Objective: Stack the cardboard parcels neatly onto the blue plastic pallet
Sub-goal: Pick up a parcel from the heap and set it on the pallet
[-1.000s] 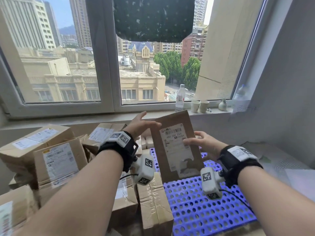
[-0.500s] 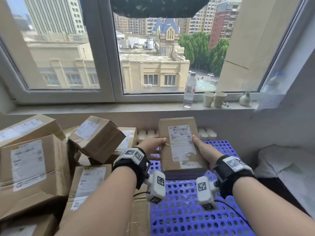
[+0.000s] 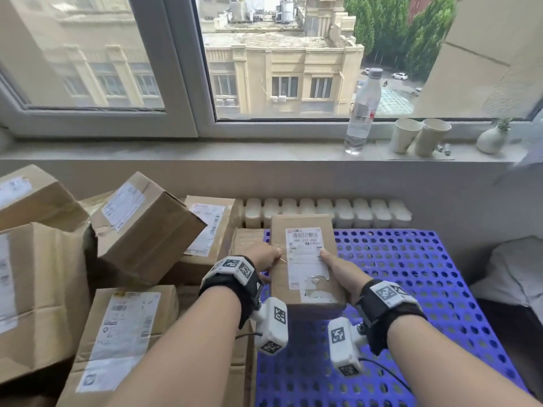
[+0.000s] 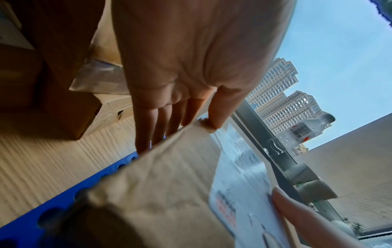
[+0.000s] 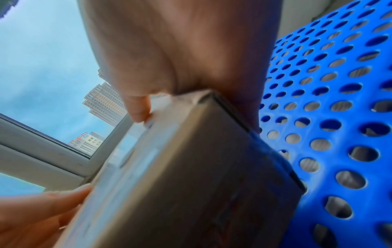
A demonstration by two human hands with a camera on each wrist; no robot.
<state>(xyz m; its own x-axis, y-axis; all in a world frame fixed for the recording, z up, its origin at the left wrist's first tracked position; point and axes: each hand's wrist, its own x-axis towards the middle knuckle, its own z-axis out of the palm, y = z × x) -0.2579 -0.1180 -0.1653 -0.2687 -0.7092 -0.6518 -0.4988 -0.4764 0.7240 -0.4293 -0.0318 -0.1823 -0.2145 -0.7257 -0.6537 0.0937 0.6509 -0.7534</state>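
Observation:
A flat cardboard parcel (image 3: 305, 230) with a white shipping label lies label-up, low over the left rear part of the blue perforated pallet (image 3: 417, 289). My left hand (image 3: 266, 255) holds its left edge, thumb on top and fingers down the side (image 4: 148, 127). My right hand (image 3: 335, 267) holds its right edge, thumb on the label (image 5: 137, 109). The wrist views show the parcel (image 4: 169, 184) (image 5: 191, 167) close above the pallet (image 4: 63, 193) (image 5: 328, 117). I cannot tell whether it touches.
A loose pile of cardboard parcels (image 3: 144, 227) fills the floor left of the pallet, one lying along its left edge (image 3: 117, 333). A white radiator (image 3: 323, 211) runs behind. On the sill stand a water bottle (image 3: 361, 113), two cups (image 3: 420, 139) and a vase (image 3: 492, 139). White bedding (image 3: 517, 271) lies at right.
The parcel went from upright and tilted in both hands to lying flat, and it came down towards the pallet's left rear. Both hands moved forward and lower with it.

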